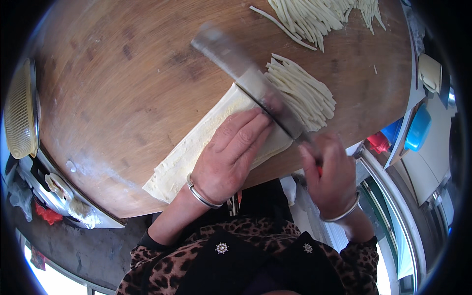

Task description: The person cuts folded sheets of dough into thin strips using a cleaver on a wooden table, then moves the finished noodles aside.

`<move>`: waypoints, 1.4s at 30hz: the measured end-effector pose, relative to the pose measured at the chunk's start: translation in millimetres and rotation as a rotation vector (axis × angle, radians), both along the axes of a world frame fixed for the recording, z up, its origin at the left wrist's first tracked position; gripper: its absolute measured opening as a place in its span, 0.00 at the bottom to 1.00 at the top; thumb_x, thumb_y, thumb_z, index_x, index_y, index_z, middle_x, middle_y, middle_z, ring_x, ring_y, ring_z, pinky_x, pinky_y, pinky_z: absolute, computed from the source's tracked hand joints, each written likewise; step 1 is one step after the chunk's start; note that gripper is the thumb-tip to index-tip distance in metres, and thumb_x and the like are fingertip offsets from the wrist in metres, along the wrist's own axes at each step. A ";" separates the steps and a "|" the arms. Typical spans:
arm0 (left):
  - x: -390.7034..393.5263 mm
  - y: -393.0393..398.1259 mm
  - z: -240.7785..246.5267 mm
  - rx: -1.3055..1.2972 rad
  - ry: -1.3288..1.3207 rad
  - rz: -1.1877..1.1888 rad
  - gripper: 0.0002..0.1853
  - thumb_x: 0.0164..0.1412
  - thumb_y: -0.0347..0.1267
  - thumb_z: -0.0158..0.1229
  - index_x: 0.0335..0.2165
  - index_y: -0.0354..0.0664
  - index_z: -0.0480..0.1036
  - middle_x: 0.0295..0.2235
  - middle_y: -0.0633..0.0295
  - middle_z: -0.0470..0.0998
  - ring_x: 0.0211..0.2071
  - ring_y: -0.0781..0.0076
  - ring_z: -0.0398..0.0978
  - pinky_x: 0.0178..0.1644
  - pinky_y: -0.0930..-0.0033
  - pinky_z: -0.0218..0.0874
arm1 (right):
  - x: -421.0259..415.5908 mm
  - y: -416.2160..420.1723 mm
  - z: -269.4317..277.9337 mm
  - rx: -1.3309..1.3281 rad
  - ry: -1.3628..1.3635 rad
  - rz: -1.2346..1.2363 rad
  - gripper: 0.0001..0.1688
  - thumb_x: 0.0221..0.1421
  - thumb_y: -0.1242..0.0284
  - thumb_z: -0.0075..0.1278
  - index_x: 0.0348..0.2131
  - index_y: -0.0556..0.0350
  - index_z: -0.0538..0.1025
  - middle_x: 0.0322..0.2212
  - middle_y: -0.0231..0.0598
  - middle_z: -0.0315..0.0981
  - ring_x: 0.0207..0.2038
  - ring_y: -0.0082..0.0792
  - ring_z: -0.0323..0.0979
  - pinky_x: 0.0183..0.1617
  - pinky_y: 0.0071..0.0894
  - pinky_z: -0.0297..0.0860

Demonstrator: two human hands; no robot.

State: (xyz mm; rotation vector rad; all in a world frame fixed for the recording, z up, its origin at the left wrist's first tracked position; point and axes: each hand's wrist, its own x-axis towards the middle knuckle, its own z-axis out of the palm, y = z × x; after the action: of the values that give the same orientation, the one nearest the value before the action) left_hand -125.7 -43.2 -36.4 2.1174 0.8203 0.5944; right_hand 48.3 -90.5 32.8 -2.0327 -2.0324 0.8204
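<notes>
A long folded sheet of dough [191, 156] lies slantwise on the wooden board [110, 110]. My left hand [230, 147] presses down on it, fingertips close to the blade. In my right hand [330, 173] is the handle of a long, broad-bladed knife [225, 51], blurred by motion. Its blade lies across the right end of the dough; how deep it has gone I cannot tell. Just right of the blade sits a bundle of cut noodle strips [304, 92]. Another pile of cut noodles [309, 18] rests at the far edge of view.
A yellow woven basket [21, 110] stands at the left rim. Plastic bags [79, 210] lie beside the board's lower left edge. Off to the right are a blue basin [419, 127] and a cream container [429, 73]. White flour [96, 171] dusts the board's left side.
</notes>
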 end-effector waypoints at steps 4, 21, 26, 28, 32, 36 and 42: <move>-3.4 -1.4 -0.3 0.029 0.015 -0.004 0.18 0.42 0.21 0.52 0.37 0.29 0.70 0.41 0.54 0.68 0.44 0.60 0.66 0.47 0.66 0.61 | 16.3 -13.3 6.0 0.029 -0.011 -0.012 0.18 0.40 0.82 0.50 0.36 0.57 0.66 0.29 0.39 0.65 0.20 0.40 0.69 0.19 0.35 0.65; -5.3 -3.8 1.9 -0.037 0.023 0.031 0.18 0.43 0.21 0.53 0.38 0.29 0.69 0.41 0.56 0.68 0.44 0.61 0.66 0.45 0.68 0.62 | 7.5 -12.7 5.0 0.053 0.012 -0.013 0.17 0.42 0.80 0.51 0.36 0.58 0.65 0.27 0.41 0.66 0.21 0.40 0.68 0.19 0.33 0.62; -7.9 -7.7 -0.8 -0.064 0.017 0.081 0.18 0.44 0.21 0.53 0.38 0.29 0.69 0.41 0.56 0.68 0.44 0.61 0.66 0.46 0.68 0.61 | 14.9 -23.5 36.6 -0.187 -0.002 0.056 0.13 0.44 0.79 0.48 0.34 0.58 0.67 0.26 0.39 0.65 0.19 0.37 0.69 0.16 0.32 0.64; -9.6 -7.3 -0.8 -0.054 0.020 0.045 0.17 0.44 0.21 0.52 0.38 0.29 0.69 0.41 0.56 0.68 0.44 0.61 0.65 0.46 0.68 0.60 | 10.0 -23.1 35.3 -0.196 -0.056 0.050 0.12 0.45 0.79 0.46 0.34 0.59 0.67 0.26 0.39 0.64 0.19 0.37 0.69 0.15 0.31 0.64; -5.6 -4.5 2.4 -0.052 0.007 0.035 0.18 0.43 0.21 0.52 0.38 0.28 0.69 0.42 0.56 0.68 0.45 0.61 0.65 0.47 0.67 0.60 | -7.2 -5.7 14.9 -0.128 -0.019 -0.001 0.13 0.44 0.79 0.47 0.35 0.59 0.66 0.26 0.39 0.64 0.20 0.37 0.69 0.16 0.32 0.64; -8.6 -3.7 0.8 -0.011 0.014 0.004 0.18 0.43 0.21 0.53 0.38 0.27 0.69 0.42 0.56 0.68 0.45 0.60 0.65 0.47 0.67 0.60 | -2.5 -9.8 0.2 0.017 0.016 -0.026 0.16 0.41 0.80 0.50 0.35 0.58 0.66 0.27 0.39 0.64 0.20 0.37 0.69 0.16 0.31 0.64; -12.1 -8.9 -1.2 -0.006 0.020 0.029 0.17 0.42 0.21 0.53 0.36 0.27 0.70 0.41 0.55 0.68 0.44 0.60 0.65 0.47 0.66 0.60 | 11.5 -26.2 29.4 -0.095 0.001 0.031 0.15 0.41 0.81 0.50 0.34 0.58 0.67 0.26 0.38 0.65 0.19 0.37 0.68 0.15 0.32 0.63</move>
State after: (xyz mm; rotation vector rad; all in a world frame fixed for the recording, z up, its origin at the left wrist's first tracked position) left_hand -137.8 -52.2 -37.6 2.1121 0.8635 0.5863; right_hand 59.9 -116.7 62.2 -2.0537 -2.0664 0.9416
